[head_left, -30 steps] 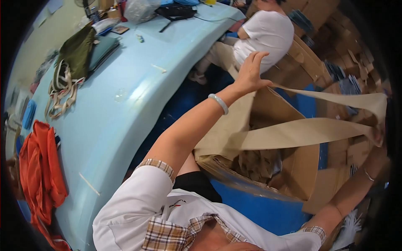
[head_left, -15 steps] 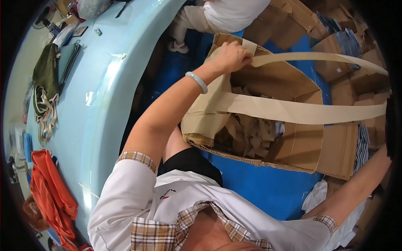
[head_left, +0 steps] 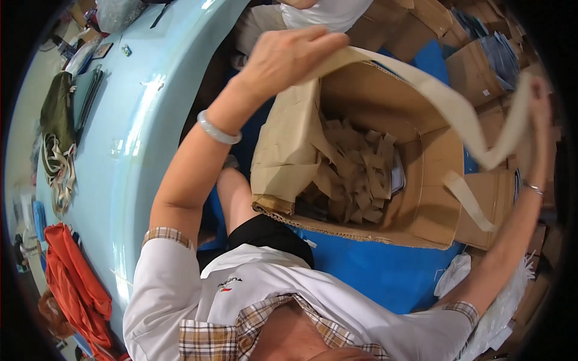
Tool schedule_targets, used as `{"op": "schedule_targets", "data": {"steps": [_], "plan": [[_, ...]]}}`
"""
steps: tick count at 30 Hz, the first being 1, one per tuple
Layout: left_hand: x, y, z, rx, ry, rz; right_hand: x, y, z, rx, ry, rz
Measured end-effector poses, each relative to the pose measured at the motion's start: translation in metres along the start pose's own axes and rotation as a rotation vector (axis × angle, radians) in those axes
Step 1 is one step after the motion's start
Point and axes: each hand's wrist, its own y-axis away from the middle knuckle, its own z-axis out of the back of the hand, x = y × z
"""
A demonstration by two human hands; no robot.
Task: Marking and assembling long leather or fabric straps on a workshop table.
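A long beige strip of tape [head_left: 430,90] sags between my hands over an open cardboard box [head_left: 436,219]. My left hand [head_left: 295,57], with a pale bangle on its wrist, is closed on one end above the box's far left corner. At the right rim of the view, my right hand [head_left: 539,99] is raised and blurred, and the strip's other end runs up to its fingers. Cut beige pieces [head_left: 358,168] lie heaped inside the box. More beige strips [head_left: 286,150] cover its left side. A shorter strip [head_left: 469,201] hangs by the box's right flap.
A pale blue table [head_left: 120,180] curves along the left, with a red cloth [head_left: 75,283], a dark green bag [head_left: 57,114] and plastic-wrapped goods on it. Another person in a white top [head_left: 331,15] sits beyond the box. Cardboard boxes [head_left: 472,69] and folded blue garments [head_left: 500,60] stand at right.
My left hand has lifted off the box's edge, up and to the left. My right hand has risen. The strip, taut before, now hangs in a loop; the second strip no longer spans the box.
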Motion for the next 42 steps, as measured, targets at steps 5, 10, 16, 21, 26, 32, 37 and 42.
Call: {"op": "schedule_targets", "data": {"steps": [5,10,16,21,26,32,37,42], "plan": [[0.064,0.045,0.060,-0.012,-0.265,0.137,0.254,0.089,-0.129,0.296,-0.641,-0.184],[0.120,0.101,0.137,-0.094,-0.336,0.536,0.374,0.074,-0.190,0.288,-1.030,-0.200],[0.142,0.157,0.236,-0.247,-0.380,0.839,0.456,-0.040,-0.195,-0.144,-1.396,-0.203],[0.134,0.165,0.230,-0.273,-0.212,0.866,0.451,-0.114,-0.198,-0.406,-1.374,-0.317],[0.119,0.153,0.183,-0.293,0.103,0.880,0.393,-0.102,-0.163,-0.268,-1.284,-0.113],[0.040,0.079,0.108,-0.059,0.178,0.675,0.221,0.049,-0.144,-0.027,-0.713,-0.237],[-0.026,0.043,0.034,0.001,0.216,0.286,0.081,0.200,-0.110,0.431,-0.250,-0.352],[-0.106,0.042,-0.042,0.282,0.218,-0.035,0.027,0.275,-0.103,0.846,-0.602,-0.579]]}}
